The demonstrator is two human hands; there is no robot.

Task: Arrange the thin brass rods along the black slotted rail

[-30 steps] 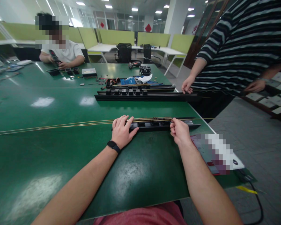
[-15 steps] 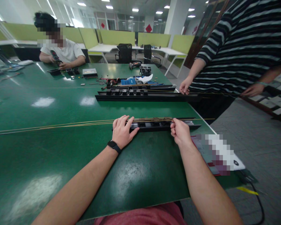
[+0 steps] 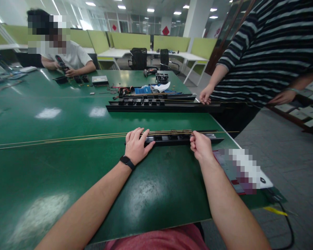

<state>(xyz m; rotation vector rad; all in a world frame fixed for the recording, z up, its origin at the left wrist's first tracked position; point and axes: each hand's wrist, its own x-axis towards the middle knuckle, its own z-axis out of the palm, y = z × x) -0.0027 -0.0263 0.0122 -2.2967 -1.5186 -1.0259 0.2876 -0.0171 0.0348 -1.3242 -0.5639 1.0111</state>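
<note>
While resting on rail (image 3: pixel 172 142), left hand (image 3: pixel 135 146): fingers spread, across rods (image 3: pixel 169 132).
Right hand (image 3: pixel 201 145): fingers curled together, apparently pinching rods toward rail's right end.
Rods: along rail, on table (image 3: pixel 172 198); could slide or roll if unpressed, snag if bumped at tip overhanging edge.
Far rail (image 3: pixel 159 108): beyond, near co-worker's hand (image 3: pixel 206 95).

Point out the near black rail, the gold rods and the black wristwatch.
Near black rail (image 3: pixel 169 142): head view, front wall, around mid-length.
Gold rods (image 3: pixel 169 132): head view, stretch running along the rail.
Black wristwatch (image 3: pixel 125 160): head view, its dark face.
</note>
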